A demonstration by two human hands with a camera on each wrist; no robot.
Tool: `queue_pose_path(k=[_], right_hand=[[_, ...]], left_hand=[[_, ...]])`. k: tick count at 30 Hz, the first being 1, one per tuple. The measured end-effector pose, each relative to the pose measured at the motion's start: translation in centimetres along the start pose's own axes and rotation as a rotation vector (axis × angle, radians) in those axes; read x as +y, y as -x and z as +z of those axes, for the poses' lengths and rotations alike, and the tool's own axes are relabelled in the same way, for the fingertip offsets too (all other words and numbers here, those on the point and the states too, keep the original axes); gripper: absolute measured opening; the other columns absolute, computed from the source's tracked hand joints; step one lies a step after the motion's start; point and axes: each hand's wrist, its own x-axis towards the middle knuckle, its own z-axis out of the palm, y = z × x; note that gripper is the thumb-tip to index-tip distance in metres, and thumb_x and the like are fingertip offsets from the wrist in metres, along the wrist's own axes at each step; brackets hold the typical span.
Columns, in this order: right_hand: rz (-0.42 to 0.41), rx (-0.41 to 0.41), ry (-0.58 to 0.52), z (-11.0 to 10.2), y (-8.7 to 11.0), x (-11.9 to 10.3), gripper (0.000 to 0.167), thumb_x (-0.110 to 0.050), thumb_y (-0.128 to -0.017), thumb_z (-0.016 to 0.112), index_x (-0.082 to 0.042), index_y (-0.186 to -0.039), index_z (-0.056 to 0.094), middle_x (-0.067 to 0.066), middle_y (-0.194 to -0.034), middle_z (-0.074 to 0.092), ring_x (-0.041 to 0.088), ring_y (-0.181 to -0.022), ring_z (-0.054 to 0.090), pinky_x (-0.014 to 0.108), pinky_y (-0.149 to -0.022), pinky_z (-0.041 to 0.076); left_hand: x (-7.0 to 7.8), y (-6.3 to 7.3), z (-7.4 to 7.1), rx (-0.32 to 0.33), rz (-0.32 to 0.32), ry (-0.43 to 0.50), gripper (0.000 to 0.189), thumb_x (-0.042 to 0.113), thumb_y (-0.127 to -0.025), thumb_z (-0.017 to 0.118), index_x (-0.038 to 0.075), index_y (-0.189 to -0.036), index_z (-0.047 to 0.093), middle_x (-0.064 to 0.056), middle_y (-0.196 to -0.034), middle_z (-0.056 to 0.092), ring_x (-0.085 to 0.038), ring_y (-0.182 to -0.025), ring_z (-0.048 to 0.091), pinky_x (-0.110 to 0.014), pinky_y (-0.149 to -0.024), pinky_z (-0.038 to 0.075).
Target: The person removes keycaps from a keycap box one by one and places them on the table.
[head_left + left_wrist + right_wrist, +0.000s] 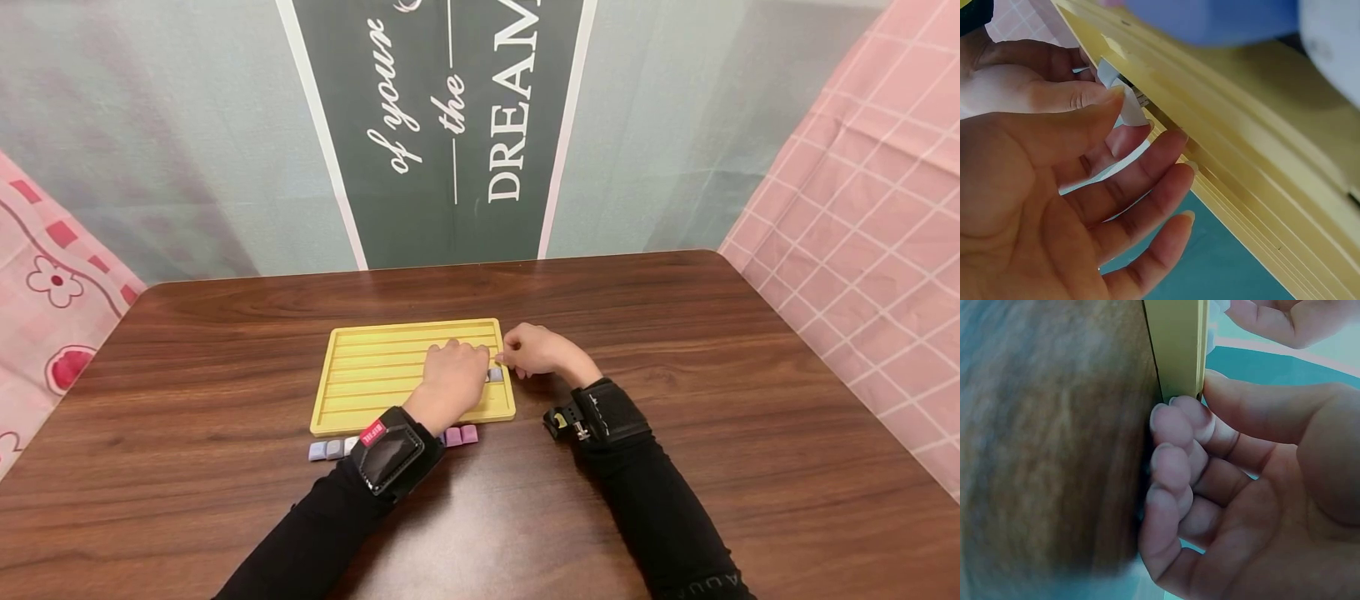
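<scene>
A yellow ridged tray (367, 367) lies on the table. Over its right part, my left hand (456, 375) pinches a white keycap (1132, 110) between thumb and index finger, down in a groove; its other fingers are loosely bent. Right beside that keycap, a pale blue-grey keycap (496, 375) sits at the groove's right end. My right hand (536, 350) grips the tray's right rim, thumb on top and curled fingers against the outer side. Along the tray's front edge runs a row of keycaps, with pale blue (317, 451) at the left and pink (469, 433) at the right; my left wrist hides the middle.
The brown wooden table (720, 400) extends around the tray on all sides. Behind it hangs a grey-green curtain with a lettered dark panel (457, 225). Pink cloths (885, 275) hang at both sides. Both wrists wear black straps.
</scene>
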Motion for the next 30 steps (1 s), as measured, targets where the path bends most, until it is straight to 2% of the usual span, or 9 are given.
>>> queue_pose_path(k=[12, 20, 24, 30], right_hand=[[-0.010, 0.002, -0.001, -0.1, 0.1, 0.0, 0.030, -0.020, -0.091, 0.056, -0.006, -0.065, 0.053, 0.003, -0.056, 0.054, 0.013, -0.050, 0.049, 0.024, -0.050, 0.037], [-0.008, 0.005, -0.001, -0.1, 0.1, 0.0, 0.030, -0.019, -0.091, 0.056, -0.006, -0.064, 0.053, 0.003, -0.055, 0.054, 0.014, -0.050, 0.049, 0.024, -0.051, 0.037], [-0.010, 0.007, 0.002, 0.0, 0.0, 0.1, 0.030, -0.019, -0.091, 0.056, -0.006, -0.064, 0.053, 0.003, -0.055, 0.054, 0.013, -0.049, 0.049, 0.024, -0.051, 0.037], [-0.019, -0.005, -0.010, 0.0, -0.1, 0.3, 0.030, -0.019, -0.091, 0.055, -0.007, -0.064, 0.053, 0.004, -0.055, 0.054, 0.014, -0.049, 0.049, 0.025, -0.051, 0.037]], left_hand=[[-0.2, 0.8, -0.6, 0.007, 0.024, 0.046, 0.013, 0.010, -0.089, 0.054, 0.008, -0.099, 0.062, -0.008, -0.090, 0.062, -0.024, -0.086, 0.057, -0.040, -0.069, 0.045], [-0.3, 2.0, -0.8, 0.083, 0.091, 0.067, 0.014, 0.019, -0.087, 0.061, 0.006, -0.093, 0.062, -0.009, -0.083, 0.062, -0.025, -0.079, 0.058, -0.041, -0.064, 0.046], [-0.2, 2.5, -0.8, 0.087, 0.117, 0.078, 0.020, 0.025, -0.086, 0.063, 0.006, -0.093, 0.062, -0.009, -0.082, 0.062, -0.025, -0.079, 0.057, -0.040, -0.061, 0.045], [0.0, 3.2, -0.6, 0.091, 0.142, 0.086, 0.021, 0.026, -0.086, 0.064, 0.006, -0.095, 0.063, -0.009, -0.080, 0.061, -0.025, -0.078, 0.057, -0.039, -0.062, 0.045]])
